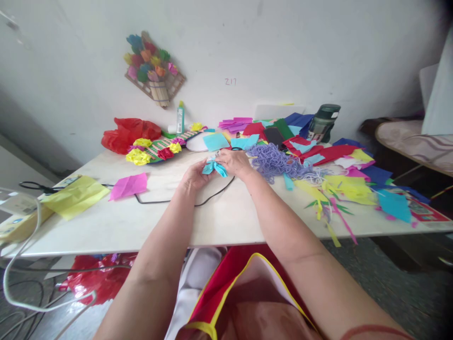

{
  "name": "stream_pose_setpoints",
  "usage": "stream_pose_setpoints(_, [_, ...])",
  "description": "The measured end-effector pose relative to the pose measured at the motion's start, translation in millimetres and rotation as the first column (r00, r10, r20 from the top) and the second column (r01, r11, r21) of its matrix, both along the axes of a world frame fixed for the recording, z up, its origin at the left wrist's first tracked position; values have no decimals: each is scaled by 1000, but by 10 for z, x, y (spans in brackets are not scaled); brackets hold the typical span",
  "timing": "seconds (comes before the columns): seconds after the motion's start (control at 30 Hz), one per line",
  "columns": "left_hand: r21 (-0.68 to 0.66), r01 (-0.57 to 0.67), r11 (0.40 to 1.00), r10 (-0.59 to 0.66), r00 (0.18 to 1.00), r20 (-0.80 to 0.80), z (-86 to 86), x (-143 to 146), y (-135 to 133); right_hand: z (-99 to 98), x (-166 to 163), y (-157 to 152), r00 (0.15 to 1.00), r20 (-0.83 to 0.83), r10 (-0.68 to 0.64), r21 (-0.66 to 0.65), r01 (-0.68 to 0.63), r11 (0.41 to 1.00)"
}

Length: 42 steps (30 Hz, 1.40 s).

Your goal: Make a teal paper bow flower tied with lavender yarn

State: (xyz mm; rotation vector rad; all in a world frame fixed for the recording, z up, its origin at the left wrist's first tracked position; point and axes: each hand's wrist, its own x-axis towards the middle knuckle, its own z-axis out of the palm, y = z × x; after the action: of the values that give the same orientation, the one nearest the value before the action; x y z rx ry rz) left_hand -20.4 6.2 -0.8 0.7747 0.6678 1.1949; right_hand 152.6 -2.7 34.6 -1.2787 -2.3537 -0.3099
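Both my hands meet over the middle of the white table. My left hand and my right hand pinch a small piece of light blue tissue paper between their fingers, scrunched into a little bunch. A black cable curves on the table just below the hands. A heap of purple yarn lies right beside my right hand.
Pink paper and yellow paper lie at the left. A board with paper flowers, a glue bottle and a red bag stand at the back. Coloured paper scraps cover the right side, by a green flask.
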Motion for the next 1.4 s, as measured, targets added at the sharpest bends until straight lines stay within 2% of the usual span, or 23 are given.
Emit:
stream_pose_setpoints(0.37, [166, 81, 983, -70, 995, -75, -9, -5, -14, -26, 24, 28, 997, -73, 31, 3, -31, 1000])
stream_pose_setpoints(0.7, [187, 7, 982, 5, 998, -64, -27, 15, -8, -79, 20, 78, 985, -146, 91, 17, -89, 996])
stream_pose_setpoints(0.83, [216, -11, 976, 28, 997, -76, -47, 10, 13, -70, 14, 58, 976, -206, 78, 13, -77, 997])
stream_pose_setpoints(1.07, [162, -80, 983, 85, 996, -25, 15, 24, -37, -75, 33, 68, 982, -186, 39, 26, -35, 999])
stream_pose_setpoints(1.4, [178, -79, 981, 90, 994, -56, 15, -10, -34, -75, 103, 110, 977, -208, 36, 1, -37, 999])
